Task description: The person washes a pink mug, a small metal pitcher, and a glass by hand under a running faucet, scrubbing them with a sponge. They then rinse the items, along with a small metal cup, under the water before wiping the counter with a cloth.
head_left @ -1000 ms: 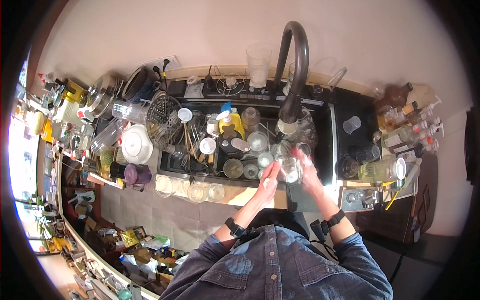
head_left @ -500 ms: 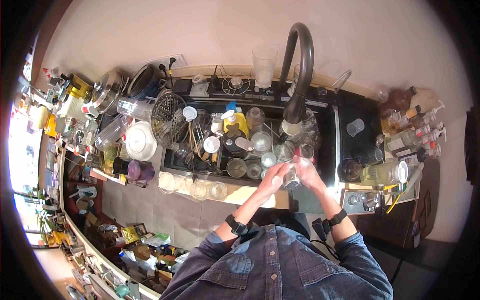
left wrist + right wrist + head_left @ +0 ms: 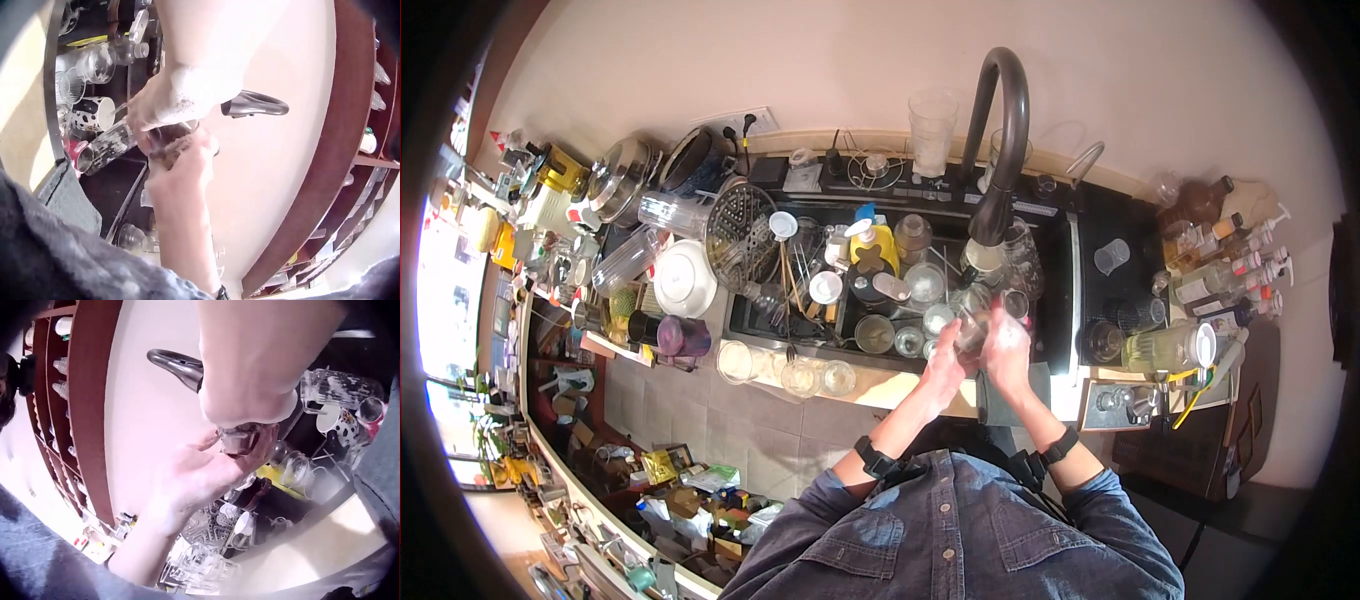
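A clear glass (image 3: pixel 973 328) is held between both hands over the front edge of the sink. In the head view the left hand (image 3: pixel 944 370) grips its left side, and the right hand (image 3: pixel 1006 352), wet with foam, curls round its right side. From the left wrist, the left hand (image 3: pixel 178 94) covers much of the glass (image 3: pixel 170 132), while the right hand (image 3: pixel 187 169) holds it from below. In the right wrist view the glass (image 3: pixel 239 441) shows between the right hand (image 3: pixel 250 394) and the left hand (image 3: pixel 200 478); fingers hide part of it.
A dark faucet (image 3: pixel 1000 130) arches over the sink, which holds several glasses, a yellow bottle (image 3: pixel 872 250) and utensils. Three glass pieces (image 3: pixel 798 378) line the front ledge. A white bowl (image 3: pixel 685 279) and pots stand left; bottles and a jar (image 3: pixel 1165 347) stand right.
The hands have turned the glass and shifted their grip on it. The right hand now lies more upright along its side, and the right forearm has moved closer to the body.
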Demonstrator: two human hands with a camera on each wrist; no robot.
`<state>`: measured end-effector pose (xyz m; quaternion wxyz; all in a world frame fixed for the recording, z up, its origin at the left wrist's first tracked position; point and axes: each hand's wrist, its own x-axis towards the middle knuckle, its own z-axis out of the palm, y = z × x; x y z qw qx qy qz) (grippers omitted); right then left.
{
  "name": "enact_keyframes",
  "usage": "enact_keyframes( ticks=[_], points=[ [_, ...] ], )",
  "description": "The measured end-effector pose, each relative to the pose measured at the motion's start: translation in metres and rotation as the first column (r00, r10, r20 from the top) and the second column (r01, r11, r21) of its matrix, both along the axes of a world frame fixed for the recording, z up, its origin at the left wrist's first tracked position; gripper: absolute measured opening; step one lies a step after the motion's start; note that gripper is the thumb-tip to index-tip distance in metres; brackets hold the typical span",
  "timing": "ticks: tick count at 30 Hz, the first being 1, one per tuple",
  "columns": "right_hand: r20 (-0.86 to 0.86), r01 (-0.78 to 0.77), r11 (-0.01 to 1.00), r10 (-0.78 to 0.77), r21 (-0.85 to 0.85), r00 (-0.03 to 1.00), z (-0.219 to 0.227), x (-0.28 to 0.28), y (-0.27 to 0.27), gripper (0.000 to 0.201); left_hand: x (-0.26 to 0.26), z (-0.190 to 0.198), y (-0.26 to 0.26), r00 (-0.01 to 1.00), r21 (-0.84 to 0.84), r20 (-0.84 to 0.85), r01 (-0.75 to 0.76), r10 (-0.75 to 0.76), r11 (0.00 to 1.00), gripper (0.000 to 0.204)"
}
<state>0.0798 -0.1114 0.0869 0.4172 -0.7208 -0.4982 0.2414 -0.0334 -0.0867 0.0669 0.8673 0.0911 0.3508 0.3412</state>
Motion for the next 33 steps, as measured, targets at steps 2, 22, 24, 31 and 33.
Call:
enact_keyframes(
  ticks=[2, 22, 24, 31, 33],
  points=[
    [0.077, -0.162, 0.985, 0.157, 0.058, 0.985, 0.012, -0.006, -0.005, 0.026, 0.004, -0.015, 0.0, 0.996, 0.03, -0.068, -0.05, 0.052, 0.998, 0.035],
    [0.296, -0.238, 0.97, 0.213, 0.051, 0.931, -0.013, -0.027, -0.01, 0.015, 0.006, -0.015, 0.0, 0.882, 0.292, -0.286, -0.291, 0.374, 0.911, 0.02],
    [0.122, -0.218, 0.976, 0.214, 0.021, 0.969, -0.014, -0.027, -0.006, 0.015, 0.005, -0.013, 0.001, 0.888, 0.262, -0.301, -0.274, 0.348, 0.926, 0.022],
    [-0.858, -0.16, 0.955, -0.141, -0.249, 0.493, -0.024, -0.001, -0.005, 0.014, 0.009, -0.04, 0.0, 0.956, 0.313, -0.124, -0.216, 0.265, 0.925, 0.025],
    [-0.97, -0.161, 0.956, -0.244, -0.244, 0.019, -0.037, 0.004, -0.002, 0.017, 0.014, -0.023, 0.002, 0.955, 0.369, -0.107, -0.22, 0.277, 0.903, 0.025]
  ],
)
